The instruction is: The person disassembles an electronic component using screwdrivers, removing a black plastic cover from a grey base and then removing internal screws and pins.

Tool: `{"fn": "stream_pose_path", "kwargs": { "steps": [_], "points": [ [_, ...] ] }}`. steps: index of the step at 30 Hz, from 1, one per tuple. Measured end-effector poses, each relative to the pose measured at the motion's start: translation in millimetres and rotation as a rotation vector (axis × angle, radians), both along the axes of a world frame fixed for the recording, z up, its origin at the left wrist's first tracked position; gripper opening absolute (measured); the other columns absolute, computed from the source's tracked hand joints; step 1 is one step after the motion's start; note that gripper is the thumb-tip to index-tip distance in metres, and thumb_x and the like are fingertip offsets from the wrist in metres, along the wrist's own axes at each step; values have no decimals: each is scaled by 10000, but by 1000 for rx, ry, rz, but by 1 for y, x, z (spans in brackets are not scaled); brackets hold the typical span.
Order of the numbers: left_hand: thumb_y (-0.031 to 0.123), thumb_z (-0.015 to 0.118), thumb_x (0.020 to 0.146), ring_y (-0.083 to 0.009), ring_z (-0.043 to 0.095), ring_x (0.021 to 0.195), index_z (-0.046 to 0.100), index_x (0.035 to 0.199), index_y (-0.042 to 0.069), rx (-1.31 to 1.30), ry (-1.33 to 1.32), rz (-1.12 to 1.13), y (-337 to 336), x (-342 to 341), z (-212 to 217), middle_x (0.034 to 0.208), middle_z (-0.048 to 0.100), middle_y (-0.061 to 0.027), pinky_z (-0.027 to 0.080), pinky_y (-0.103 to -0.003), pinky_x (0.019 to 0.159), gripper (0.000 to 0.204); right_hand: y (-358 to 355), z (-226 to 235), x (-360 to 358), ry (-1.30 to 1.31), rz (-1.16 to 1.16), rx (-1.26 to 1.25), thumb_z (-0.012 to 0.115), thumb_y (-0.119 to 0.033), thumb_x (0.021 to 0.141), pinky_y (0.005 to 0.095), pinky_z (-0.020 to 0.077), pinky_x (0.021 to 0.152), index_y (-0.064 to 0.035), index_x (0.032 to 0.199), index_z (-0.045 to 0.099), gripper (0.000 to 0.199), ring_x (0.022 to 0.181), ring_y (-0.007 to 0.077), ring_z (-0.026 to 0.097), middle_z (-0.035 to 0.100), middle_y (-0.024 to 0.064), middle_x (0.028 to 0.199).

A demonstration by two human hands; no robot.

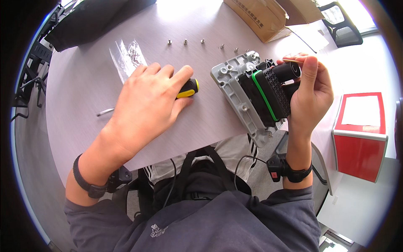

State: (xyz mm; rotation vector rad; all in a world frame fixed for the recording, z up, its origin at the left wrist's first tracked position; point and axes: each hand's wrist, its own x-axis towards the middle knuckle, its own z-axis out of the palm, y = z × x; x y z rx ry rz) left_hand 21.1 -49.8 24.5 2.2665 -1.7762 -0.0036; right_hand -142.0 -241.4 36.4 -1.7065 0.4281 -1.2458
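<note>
Under the curled fingers of my left hand (147,101) is a screwdriver with a black and yellow handle (189,89). Its metal shaft (105,112) comes out on the other side of the hand, pointing left. My right hand (312,94) grips the black end of a device at the table's right. That device has a grey cast-metal housing (244,108) and a black plastic body (273,90) with a bright green band (263,94). A short black tube (287,71) sticks out beside my right thumb. The device sits tilted, its metal side toward the left.
Several small screws (185,41) form a row beyond the device. A clear plastic bag of screws (133,54) lies past my left hand. Farther back are a cardboard box (260,19) and a black bag (92,23). A red box (361,147) stands at right.
</note>
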Motion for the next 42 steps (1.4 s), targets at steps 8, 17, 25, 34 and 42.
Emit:
{"fn": "stream_pose_path", "kwargs": {
  "steps": [8,17,25,34,42],
  "points": [
    [344,735,758,-348,500,1099,507,1086,-4,-273,-100,-63,-7,-23,-2,1131,529,-170,384,-411,965,529,8,7,5,29,-21,-299,620,-207,926,211,519,663,28,898,622,236,728,112,645,670,93,811],
    [323,797,745,-262,471,1187,301,1387,-3,-143,951,-302,6,-57,23,1326,425,-152,389,-387,985,875,12,35,-16,-389,223,929,465,-331,994,301,535,789,-73,961,564,278,858,154,624,595,46,918],
    [314,937,526,-241,420,1255,79,1457,9,-475,939,-40,18,-88,48,1408,311,-155,394,-358,1001,1302,88,26,-4,-254,601,1445,437,-375,998,336,527,796,-90,972,577,319,887,205,623,633,63,946],
    [171,883,451,-292,515,1069,426,1334,-1,-593,195,157,72,-104,84,1219,461,-154,462,-342,814,1009,142,19,8,-207,1243,1703,406,-376,1005,359,516,859,-96,1080,564,330,965,214,616,617,69,1066],
    [147,814,429,-277,537,869,554,1230,55,-379,-215,497,125,-119,107,1048,495,-121,482,-377,718,847,167,5,31,-288,865,1426,439,-327,1004,320,520,787,-94,1022,548,258,834,151,620,582,-4,873]
  ]
}}
